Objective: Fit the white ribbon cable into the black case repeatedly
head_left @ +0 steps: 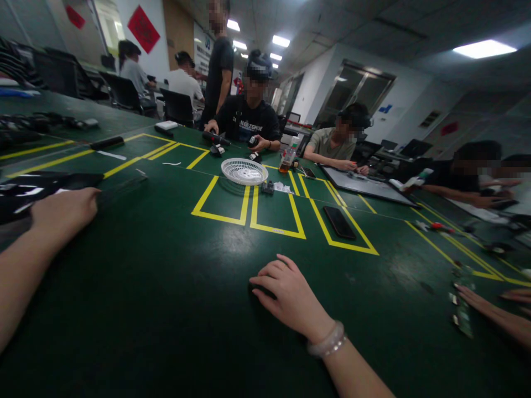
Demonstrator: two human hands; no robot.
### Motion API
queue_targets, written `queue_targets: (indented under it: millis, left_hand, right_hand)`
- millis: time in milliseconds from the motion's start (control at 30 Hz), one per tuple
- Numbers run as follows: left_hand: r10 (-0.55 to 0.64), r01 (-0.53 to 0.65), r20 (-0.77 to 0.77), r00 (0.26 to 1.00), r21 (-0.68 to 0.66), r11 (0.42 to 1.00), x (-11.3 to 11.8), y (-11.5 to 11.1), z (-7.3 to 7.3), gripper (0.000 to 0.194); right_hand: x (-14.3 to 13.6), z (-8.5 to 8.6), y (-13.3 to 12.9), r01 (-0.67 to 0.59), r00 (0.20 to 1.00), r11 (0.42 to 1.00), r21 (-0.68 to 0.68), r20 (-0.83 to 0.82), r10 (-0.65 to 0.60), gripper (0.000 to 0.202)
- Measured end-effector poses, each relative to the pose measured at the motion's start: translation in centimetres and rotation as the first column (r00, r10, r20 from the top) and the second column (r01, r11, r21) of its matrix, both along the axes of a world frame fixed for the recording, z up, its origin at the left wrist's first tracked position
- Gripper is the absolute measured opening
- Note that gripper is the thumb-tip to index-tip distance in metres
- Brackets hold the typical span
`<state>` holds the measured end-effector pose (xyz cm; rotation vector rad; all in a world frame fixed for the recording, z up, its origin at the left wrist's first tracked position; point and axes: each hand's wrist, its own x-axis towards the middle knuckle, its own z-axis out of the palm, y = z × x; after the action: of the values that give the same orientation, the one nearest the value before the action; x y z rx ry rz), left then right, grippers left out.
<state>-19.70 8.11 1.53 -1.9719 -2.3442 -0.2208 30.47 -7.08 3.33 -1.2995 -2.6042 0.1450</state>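
Note:
On the left, my left hand (66,213) has its fingers bent at the edge of a black item with white marks (45,182), which may be a bag. Its fingertips are turned away, and the grip is blurred. My right hand (286,287), with a pale bracelet on the wrist, rests on the green table (186,309), fingers apart and slightly curled, holding nothing. Beyond it lie a black phone (339,222) inside a yellow taped outline and a round white basket (244,171).
A bottle with amber liquid (287,157) stands behind the basket. Across the table, one person holds a black tool (215,138); another leans over a flat grey panel (367,185). At the right edge, another person's hand (477,301) touches a green circuit board (461,309).

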Motion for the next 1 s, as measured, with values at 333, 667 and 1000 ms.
queue_targets:
  millis: [333, 667, 1000]
  left_hand:
    - [-0.798, 0.821, -0.205, 0.567, 0.067, 0.567, 13.6, -3.7, 0.2, 0.042]
    - [-0.977, 0.977, 0.036, 0.211, 0.018, 0.212, 19.9, -8.8, 0.3, 0.043]
    - [-0.262, 0.238, 0.157, 0.952, 0.154, 0.959, 4.2, 1.7, -1.0, 0.090]
  right_hand:
    - [0.0, -0.2, 0.0, 0.023, 0.999, 0.994, 0.110, -0.025, -0.020, 0.052]
    - [0.1, 0.0, 0.0, 0.001, 0.999, 1.000, 0.012, 0.053, -0.002, 0.042]
    - [-0.3, 0.5, -0.3, 0.023, 0.999, 0.999, -0.042, 0.040, -0.021, 0.032]
